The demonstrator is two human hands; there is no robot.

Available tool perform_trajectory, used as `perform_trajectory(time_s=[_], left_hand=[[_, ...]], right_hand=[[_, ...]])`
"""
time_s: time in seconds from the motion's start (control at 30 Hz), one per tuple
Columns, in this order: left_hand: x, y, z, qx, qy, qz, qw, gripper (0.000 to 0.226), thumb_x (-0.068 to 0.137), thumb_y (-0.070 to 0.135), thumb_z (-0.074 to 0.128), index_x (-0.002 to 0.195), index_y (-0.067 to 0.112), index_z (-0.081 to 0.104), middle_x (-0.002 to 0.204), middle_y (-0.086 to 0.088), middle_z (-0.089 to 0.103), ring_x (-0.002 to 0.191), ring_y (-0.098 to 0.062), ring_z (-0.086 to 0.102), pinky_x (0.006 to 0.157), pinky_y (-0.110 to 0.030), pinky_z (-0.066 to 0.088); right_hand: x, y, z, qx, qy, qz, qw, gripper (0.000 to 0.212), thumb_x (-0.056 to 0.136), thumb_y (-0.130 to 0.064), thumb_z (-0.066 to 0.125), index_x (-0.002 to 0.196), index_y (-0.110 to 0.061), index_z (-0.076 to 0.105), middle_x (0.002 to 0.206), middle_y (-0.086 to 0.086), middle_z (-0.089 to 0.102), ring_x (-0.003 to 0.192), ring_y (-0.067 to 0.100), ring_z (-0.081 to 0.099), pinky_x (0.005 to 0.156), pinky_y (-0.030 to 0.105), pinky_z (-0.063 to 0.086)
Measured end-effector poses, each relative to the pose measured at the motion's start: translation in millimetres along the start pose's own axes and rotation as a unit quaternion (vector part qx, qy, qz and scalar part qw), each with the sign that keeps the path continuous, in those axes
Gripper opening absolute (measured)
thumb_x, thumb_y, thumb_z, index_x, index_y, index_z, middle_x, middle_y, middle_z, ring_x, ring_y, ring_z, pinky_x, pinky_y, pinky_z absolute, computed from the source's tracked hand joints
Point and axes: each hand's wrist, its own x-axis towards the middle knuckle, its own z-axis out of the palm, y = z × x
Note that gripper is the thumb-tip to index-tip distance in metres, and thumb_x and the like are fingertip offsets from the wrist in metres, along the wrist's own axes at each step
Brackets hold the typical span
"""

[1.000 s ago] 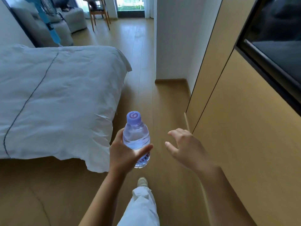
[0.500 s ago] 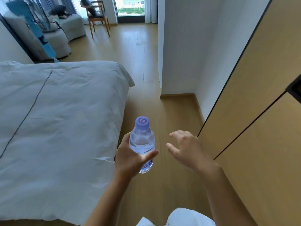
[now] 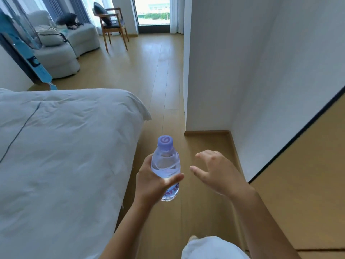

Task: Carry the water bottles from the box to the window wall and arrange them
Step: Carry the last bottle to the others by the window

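Head view: water bottle (image 3: 166, 165), lilac cap, upright, carried above the floor beside the bed's (image 3: 65, 146) edge. Left hand (image 3: 153, 182) wraps its mid-body; right hand (image 3: 216, 172) empty, fingers loosely spread. Likely full: moderately heavy, thin-walled, squeezable; grip at mid-body.

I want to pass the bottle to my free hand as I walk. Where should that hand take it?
Grip the bare upper body of the water bottle just under the cap, coming from its right side. The left hand already wraps the lower half, the bottle stands nearly upright, and the right hand hangs open beside it.
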Motion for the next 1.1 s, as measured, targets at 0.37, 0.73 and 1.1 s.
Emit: perform_trajectory(time_s=[0.37, 0.73, 1.1], left_hand=[[177.6, 13.0, 37.7, 0.01, 0.021, 0.001, 1.0, 0.061, 0.048, 0.033, 0.091, 0.1, 0.026, 0.06, 0.089, 0.016, 0.067, 0.082, 0.005, 0.064, 0.07, -0.005, 0.045], [443.2, 15.7, 7.1, 0.03, 0.008, 0.005, 1.0, 0.055, 0.049, 0.032, 0.091, 0.086, 0.038, 0.051, 0.083, 0.021, 0.062, 0.078, 0.013, 0.058, 0.066, -0.004, 0.041], [654.9, 10.6, -15.5, 0.031, -0.013, 0.015, 0.999, 0.064, 0.05, 0.035, 0.091, 0.101, 0.028, 0.054, 0.087, 0.02, 0.061, 0.082, 0.007, 0.059, 0.07, -0.009, 0.043]], right_hand=[[202.6, 36.0, -25.4, -0.018, -0.045, -0.037, 0.998, 0.044, 0.092, -0.042, 0.05, 0.125, -0.014, 0.052, 0.123, 0.001, 0.056, 0.111, 0.019, 0.049, 0.09, 0.031, 0.042], [446.9, 5.4, -23.0, 0.007, -0.067, -0.016, 0.998, 0.042, 0.092, -0.041, 0.05, 0.125, -0.014, 0.053, 0.118, 0.001, 0.058, 0.11, 0.017, 0.05, 0.09, 0.03, 0.043], [648.7, -8.6, -40.5, 0.019, -0.054, 0.021, 0.998, 0.045, 0.093, -0.041, 0.05, 0.129, -0.014, 0.051, 0.129, 0.0, 0.055, 0.118, 0.016, 0.049, 0.095, 0.029, 0.041]])
